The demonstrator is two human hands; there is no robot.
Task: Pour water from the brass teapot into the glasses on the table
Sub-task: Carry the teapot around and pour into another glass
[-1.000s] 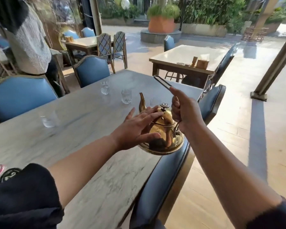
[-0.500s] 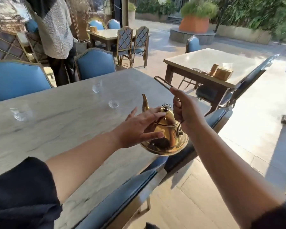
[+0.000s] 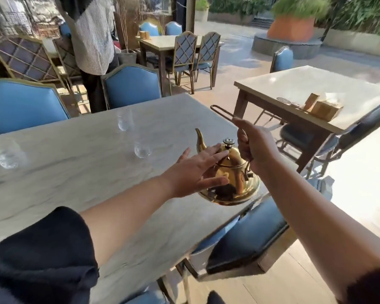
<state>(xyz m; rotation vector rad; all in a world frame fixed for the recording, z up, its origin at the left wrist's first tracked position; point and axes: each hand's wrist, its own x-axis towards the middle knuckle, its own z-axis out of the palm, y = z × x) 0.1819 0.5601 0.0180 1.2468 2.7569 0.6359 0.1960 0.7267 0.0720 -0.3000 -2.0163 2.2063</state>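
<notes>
The brass teapot [image 3: 230,178] hangs upright over the near right edge of the marble bench [image 3: 75,172], spout pointing far-left. The right hand [image 3: 258,148] is closed around its wire handle, while the left hand [image 3: 195,170] lies flat and spread against the pot's left side. Three glasses stand farther off: one [image 3: 142,149] just left of the spout, one [image 3: 124,120] beyond it, one [image 3: 8,156] at far left.

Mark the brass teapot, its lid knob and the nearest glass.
brass teapot [image 3: 235,183], head view, on its body.
lid knob [image 3: 228,141], head view, on its top.
nearest glass [image 3: 142,150], head view, on its wall.
</notes>
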